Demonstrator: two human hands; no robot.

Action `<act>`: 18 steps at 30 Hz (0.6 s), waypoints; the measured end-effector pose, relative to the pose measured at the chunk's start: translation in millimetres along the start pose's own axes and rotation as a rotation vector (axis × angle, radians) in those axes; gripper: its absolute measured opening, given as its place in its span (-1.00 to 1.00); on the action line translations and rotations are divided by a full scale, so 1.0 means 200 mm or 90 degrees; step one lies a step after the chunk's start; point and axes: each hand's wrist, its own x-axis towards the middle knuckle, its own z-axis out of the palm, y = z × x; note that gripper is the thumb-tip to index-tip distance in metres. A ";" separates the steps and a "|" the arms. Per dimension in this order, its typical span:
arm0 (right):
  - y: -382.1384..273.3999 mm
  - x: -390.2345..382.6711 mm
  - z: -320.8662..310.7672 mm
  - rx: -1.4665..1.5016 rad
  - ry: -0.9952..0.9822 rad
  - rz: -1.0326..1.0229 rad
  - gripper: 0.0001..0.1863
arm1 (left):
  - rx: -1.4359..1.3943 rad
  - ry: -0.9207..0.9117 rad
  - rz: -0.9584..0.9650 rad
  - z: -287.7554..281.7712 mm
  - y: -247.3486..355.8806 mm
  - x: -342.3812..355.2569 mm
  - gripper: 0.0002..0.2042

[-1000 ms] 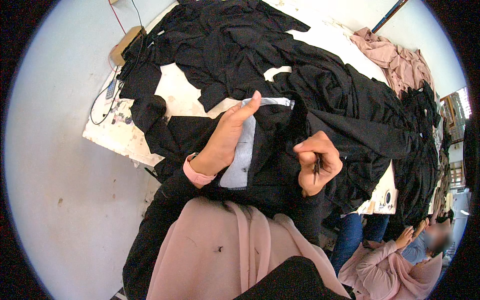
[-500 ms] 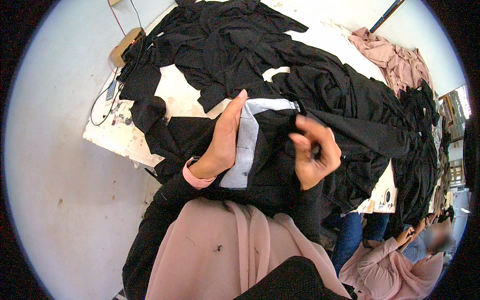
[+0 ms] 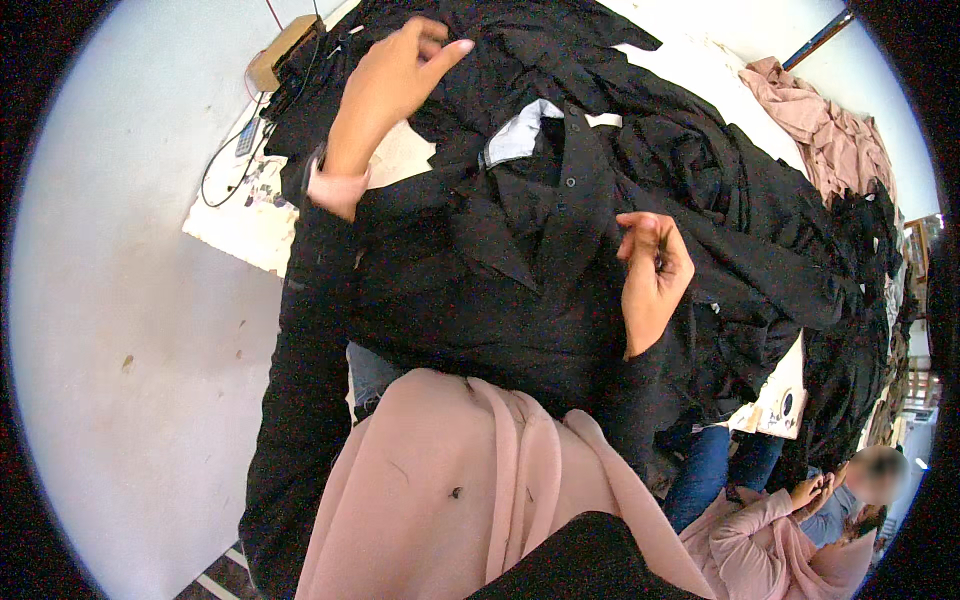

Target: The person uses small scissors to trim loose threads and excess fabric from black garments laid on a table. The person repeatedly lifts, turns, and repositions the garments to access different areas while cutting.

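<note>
The left grip (image 3: 405, 72) was released, thumb apart from bent fingers with nothing visible between them, above a heap of black garments (image 3: 510, 65) beyond the left side of the black shirt (image 3: 500, 235). The right grip (image 3: 645, 245) was half curled just right of the shirt's button band (image 3: 590, 190); whether it enclosed anything, or touched the fabric, could not be told. The shirt lay directly in front of the wearer, its collar open so that a pale grey lining (image 3: 512, 140) showed at the shirt's far end. Beyond and to the right of the shirt, the heap spread over the white surface (image 3: 235, 225). A pink cloth pile (image 3: 820, 125) lay well apart, far right of the shirt. To the shirt's far left were a tan box (image 3: 285, 52), a grey keypad device (image 3: 246, 138) and a black cable (image 3: 205, 178). A pink scarf (image 3: 430, 460) hung on the shirt's near side, and a co-worker's pink sleeve (image 3: 745, 532) showed to its near right.
</note>
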 end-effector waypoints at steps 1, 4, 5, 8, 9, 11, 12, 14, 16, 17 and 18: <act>0.02 0.01 0.02 -0.026 -0.023 0.003 -0.81 | 0.013 -0.008 -0.037 -0.05 0.06 -0.09 -0.52; 0.08 0.03 0.08 -0.056 -0.097 0.031 -0.86 | 0.045 -0.249 -0.225 -0.17 0.29 -0.41 -0.34; 0.11 0.05 0.12 -0.073 -0.108 0.048 -0.83 | 0.066 -0.345 -0.226 -0.16 0.35 -0.50 -0.33; 0.20 0.08 0.24 -0.196 -0.104 -0.088 -0.75 | -0.230 -0.641 -0.321 -0.10 0.42 -0.73 -0.32; 0.22 0.09 0.26 -0.304 -0.148 -0.106 -0.73 | -0.253 -0.616 -0.312 -0.05 0.42 -0.79 -0.36; 0.22 0.09 0.27 -0.245 -0.252 0.066 -0.77 | -0.085 -0.422 -0.151 0.06 0.40 -0.84 -0.39; 0.21 0.08 0.27 -0.147 -0.272 0.097 -0.79 | -0.151 -0.340 -0.184 0.10 0.39 -0.85 -0.44; 0.14 0.06 0.25 0.052 -0.288 0.111 -0.87 | -0.263 -0.252 -0.308 0.19 0.38 -0.84 -0.53; 0.05 0.03 0.21 0.115 -0.259 0.090 -0.88 | -0.609 -0.212 -0.389 0.25 0.38 -0.81 -0.61; 0.01 0.03 0.20 0.157 -0.247 0.083 -0.88 | -0.798 -0.189 -0.430 0.26 0.38 -0.78 -0.64; -0.02 0.06 0.16 0.174 -0.207 0.095 -0.89 | -1.192 -0.207 -0.375 0.25 0.38 -0.76 -0.65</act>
